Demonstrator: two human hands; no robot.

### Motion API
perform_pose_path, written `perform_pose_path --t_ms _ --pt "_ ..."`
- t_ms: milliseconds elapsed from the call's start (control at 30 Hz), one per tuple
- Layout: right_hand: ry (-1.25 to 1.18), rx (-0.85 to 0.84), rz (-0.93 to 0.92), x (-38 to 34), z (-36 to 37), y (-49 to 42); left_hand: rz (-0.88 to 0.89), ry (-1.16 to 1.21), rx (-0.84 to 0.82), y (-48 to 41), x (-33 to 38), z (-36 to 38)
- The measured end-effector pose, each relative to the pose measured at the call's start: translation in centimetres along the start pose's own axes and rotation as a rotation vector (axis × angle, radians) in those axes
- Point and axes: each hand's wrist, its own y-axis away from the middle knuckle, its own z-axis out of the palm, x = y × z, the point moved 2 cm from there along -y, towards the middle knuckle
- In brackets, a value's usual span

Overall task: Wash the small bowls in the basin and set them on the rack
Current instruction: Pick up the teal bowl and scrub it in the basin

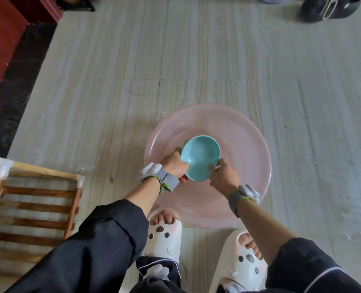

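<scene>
Two hands, left hand [174, 163] and right hand [224, 175], grip one bowl [199, 157] over one basin [249, 144].

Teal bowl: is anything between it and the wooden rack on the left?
Nothing visible does. The left hand and right hand hold the teal bowl above the pink basin; between it and the wooden rack lie only the basin's left rim and floor tiles.
</scene>
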Motion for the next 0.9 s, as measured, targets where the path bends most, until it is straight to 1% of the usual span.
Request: perform_pose_path --t_ms 67,133,233,267,333,400,467,567,633,733,800,833,900 --pt "0.025 0.074 -0.006 0.0 -0.8 -0.5 0.025 -0.028 -0.027 0.3 0.3 -0.3" --pt "0.014 0.132 -0.022 -0.3 -1.4 -0.7 0.042 -0.015 -0.014 0.4 0.5 -0.4" --pt "-0.190 0.169 -0.070 -0.7 -2.0 -0.6 0.051 -0.041 -0.028 0.5 0.9 -0.8" --pt "-0.231 0.156 -0.087 -0.6 -2.3 -0.4 0.036 -0.035 -0.068 0.6 0.9 -1.0" --pt "-0.199 0.094 -0.111 -0.5 -2.8 -0.3 -0.033 0.042 -0.170 0.7 0.7 -1.2" --pt "-0.188 0.035 -0.118 -0.2 -2.9 -0.4 -0.106 0.114 -0.214 0.7 0.2 -1.1" --pt "-0.282 -0.004 -0.070 -0.3 -2.9 -0.4 -0.163 0.186 -0.190 0.2 -0.4 -0.8" --pt "-0.471 -0.107 0.088 -0.7 -2.6 -0.4 -0.218 0.382 -0.126 -0.3 -1.1 -0.4" --pt "-0.378 -0.155 0.144 -1.0 -2.6 -0.1 -0.207 0.432 -0.122 -0.4 -1.2 -0.1" --pt "-0.151 -0.202 0.197 -1.1 -2.7 0.4 -0.151 0.287 -0.182 0.3 -1.0 0.3" --pt "-0.069 -0.159 0.172 -1.8 -3.1 0.6 -0.129 0.245 -0.184 0.5 -0.7 0.5" --pt "-0.036 -0.105 0.142 -2.2 -3.3 0.7 -0.118 0.255 -0.163 0.5 -0.4 0.5" --pt "-0.062 -0.012 0.074 -2.6 -3.8 0.8 -0.098 0.312 -0.111 0.5 0.2 0.2"
